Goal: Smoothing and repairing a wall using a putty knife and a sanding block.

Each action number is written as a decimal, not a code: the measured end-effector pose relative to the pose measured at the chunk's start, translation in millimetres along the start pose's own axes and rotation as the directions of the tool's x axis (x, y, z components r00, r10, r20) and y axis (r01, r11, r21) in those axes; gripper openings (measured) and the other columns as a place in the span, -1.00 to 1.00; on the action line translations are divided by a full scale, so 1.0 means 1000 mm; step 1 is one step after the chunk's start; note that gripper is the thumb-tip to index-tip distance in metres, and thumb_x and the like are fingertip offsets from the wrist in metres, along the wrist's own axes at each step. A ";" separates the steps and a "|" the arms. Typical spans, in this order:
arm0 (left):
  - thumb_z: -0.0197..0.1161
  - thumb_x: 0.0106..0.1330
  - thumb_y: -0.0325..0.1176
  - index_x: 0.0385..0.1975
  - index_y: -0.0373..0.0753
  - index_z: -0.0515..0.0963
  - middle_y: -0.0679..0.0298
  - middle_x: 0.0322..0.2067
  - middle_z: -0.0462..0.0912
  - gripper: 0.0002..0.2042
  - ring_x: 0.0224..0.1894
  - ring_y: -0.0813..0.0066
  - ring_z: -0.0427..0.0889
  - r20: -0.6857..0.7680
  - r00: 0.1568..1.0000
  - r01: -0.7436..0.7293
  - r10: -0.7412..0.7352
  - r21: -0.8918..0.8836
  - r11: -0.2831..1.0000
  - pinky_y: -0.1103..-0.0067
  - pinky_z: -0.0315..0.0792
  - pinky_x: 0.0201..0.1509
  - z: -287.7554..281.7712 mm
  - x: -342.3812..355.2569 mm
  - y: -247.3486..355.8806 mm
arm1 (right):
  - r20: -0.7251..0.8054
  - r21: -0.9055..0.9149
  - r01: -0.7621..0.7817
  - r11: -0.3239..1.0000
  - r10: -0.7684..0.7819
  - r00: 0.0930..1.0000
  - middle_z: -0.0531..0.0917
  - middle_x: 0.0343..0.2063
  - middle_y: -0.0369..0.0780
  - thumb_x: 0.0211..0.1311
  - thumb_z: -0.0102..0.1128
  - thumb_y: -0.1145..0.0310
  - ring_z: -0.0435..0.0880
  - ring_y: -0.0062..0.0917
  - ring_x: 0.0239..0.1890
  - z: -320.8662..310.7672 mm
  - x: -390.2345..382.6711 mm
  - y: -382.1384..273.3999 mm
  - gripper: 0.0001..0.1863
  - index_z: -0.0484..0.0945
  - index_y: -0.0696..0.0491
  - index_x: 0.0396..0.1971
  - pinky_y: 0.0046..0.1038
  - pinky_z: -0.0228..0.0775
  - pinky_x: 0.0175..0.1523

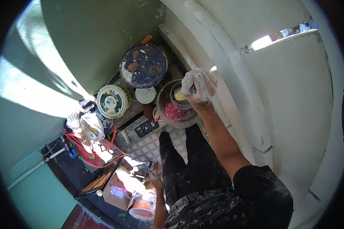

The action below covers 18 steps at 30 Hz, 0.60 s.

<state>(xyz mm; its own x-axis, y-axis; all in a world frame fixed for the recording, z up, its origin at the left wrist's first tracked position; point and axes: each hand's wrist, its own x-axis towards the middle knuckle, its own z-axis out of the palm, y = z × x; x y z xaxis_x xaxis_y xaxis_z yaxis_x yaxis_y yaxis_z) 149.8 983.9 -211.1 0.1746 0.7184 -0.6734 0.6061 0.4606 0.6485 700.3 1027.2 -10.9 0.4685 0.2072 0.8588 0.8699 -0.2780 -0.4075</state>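
Note:
My right hand (200,86) is raised over a round bucket (168,124). It is coated or wrapped in something white and thin and closed in a fist around a dark-ended handle (193,88); the rest of that tool is hidden. Below the fist sits a smaller grey round container (184,104) with a yellow piece (179,94) at it. Pink-red crumbly material (174,112) lies in the bucket. My left hand (156,180) hangs low beside my left thigh, close to a dark thin tool (147,170); its fingers are too small to make out.
A large stained dark-blue lid (143,65) tops a bucket behind, with a white-lidded tub (112,101) to its left. Red hose (111,143) curls at the left. A cardboard box (116,196) and an orange tub (141,209) stand lower left. A pale wall (286,95) rises at the right.

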 end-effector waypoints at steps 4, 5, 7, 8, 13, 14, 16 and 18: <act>0.04 0.45 -0.28 -0.24 -0.34 0.51 0.25 -0.42 0.60 -0.77 -0.40 0.53 0.55 0.024 0.994 -0.109 0.107 0.129 0.986 0.56 0.41 -0.30 0.003 0.013 0.015 | 0.011 -0.314 -0.151 0.937 0.163 0.987 0.48 -0.69 -0.18 0.06 0.19 0.59 0.49 -0.28 -0.67 0.009 -0.036 0.040 -0.84 0.43 0.13 -0.63 -0.34 0.36 -0.55; 0.05 0.44 -0.27 -0.24 -0.34 0.51 0.24 -0.42 0.60 -0.76 -0.38 0.50 0.56 0.000 0.981 -0.191 0.196 0.221 0.956 0.53 0.41 -0.29 -0.002 0.019 0.015 | 0.041 -0.231 -0.082 0.969 0.094 0.995 0.46 -0.70 -0.22 0.03 0.24 0.57 0.47 -0.35 -0.68 0.010 -0.035 0.031 -0.81 0.42 0.10 -0.66 -0.37 0.35 -0.54; 0.07 0.42 -0.16 -0.31 -0.37 0.48 0.18 -0.44 0.52 -0.67 -0.33 0.36 0.49 0.028 0.994 -0.106 0.102 0.295 0.950 0.42 0.34 -0.21 -0.013 0.025 0.019 | 0.064 -0.043 0.095 0.995 -0.092 0.994 0.42 -0.69 -0.29 0.00 0.31 0.53 0.47 -0.45 -0.67 0.000 -0.020 0.007 -0.77 0.41 0.05 -0.68 -0.42 0.34 -0.53; 0.07 0.42 -0.16 -0.31 -0.37 0.48 0.18 -0.44 0.52 -0.67 -0.33 0.36 0.49 0.032 0.994 -0.106 0.101 0.296 0.949 0.42 0.34 -0.21 -0.016 0.028 0.021 | 0.065 -0.048 0.094 0.994 -0.091 0.994 0.42 -0.69 -0.29 0.00 0.31 0.53 0.47 -0.45 -0.67 -0.008 -0.009 -0.002 -0.77 0.41 0.05 -0.68 -0.42 0.34 -0.53; 0.05 0.43 -0.16 -0.22 -0.39 0.47 0.13 -0.41 0.54 -0.67 -0.38 0.32 0.49 0.080 0.977 -0.215 0.199 0.327 0.920 0.40 0.36 -0.26 -0.033 0.053 0.020 | 0.234 -0.095 0.273 0.957 -0.245 0.941 0.41 -0.67 -0.33 0.01 0.36 0.44 0.47 -0.50 -0.65 -0.014 -0.013 -0.011 -0.71 0.38 -0.01 -0.69 -0.49 0.36 -0.52; 0.05 0.43 -0.16 -0.18 -0.40 0.46 0.11 -0.41 0.55 -0.66 -0.38 0.30 0.50 0.076 0.988 -0.151 0.134 0.309 0.939 0.39 0.37 -0.26 -0.033 0.054 0.021 | 0.277 -0.084 0.269 0.959 -0.237 0.931 0.41 -0.67 -0.33 0.01 0.38 0.41 0.47 -0.50 -0.65 -0.015 -0.015 -0.016 -0.70 0.37 -0.02 -0.69 -0.49 0.37 -0.52; 0.06 0.43 -0.17 -0.11 -0.41 0.45 0.08 -0.42 0.57 -0.65 -0.37 0.29 0.52 0.098 0.967 -0.254 0.234 0.344 0.904 0.38 0.39 -0.24 -0.035 0.061 0.025 | 0.204 -0.014 0.286 0.958 -0.278 0.939 0.41 -0.66 -0.33 0.02 0.37 0.40 0.47 -0.49 -0.64 -0.023 -0.012 -0.022 -0.69 0.36 -0.01 -0.69 -0.50 0.37 -0.52; 0.06 0.43 -0.19 -0.10 -0.43 0.45 0.06 -0.42 0.58 -0.65 -0.36 0.28 0.53 0.078 0.973 -0.230 0.217 0.411 0.882 0.39 0.39 -0.23 -0.039 0.068 0.028 | 0.185 0.035 0.367 0.930 -0.367 0.912 0.43 -0.65 -0.33 0.01 0.36 0.44 0.49 -0.51 -0.63 -0.036 -0.007 -0.018 -0.70 0.36 0.01 -0.69 -0.50 0.37 -0.53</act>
<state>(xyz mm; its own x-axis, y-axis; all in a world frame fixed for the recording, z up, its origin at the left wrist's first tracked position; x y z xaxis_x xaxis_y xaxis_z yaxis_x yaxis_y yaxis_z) 148.5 1066.4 -225.1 0.3622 0.7580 -0.5424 0.8136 0.0268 0.5808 676.1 997.2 1.6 0.1366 0.4642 0.8751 0.9859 -0.1498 -0.0745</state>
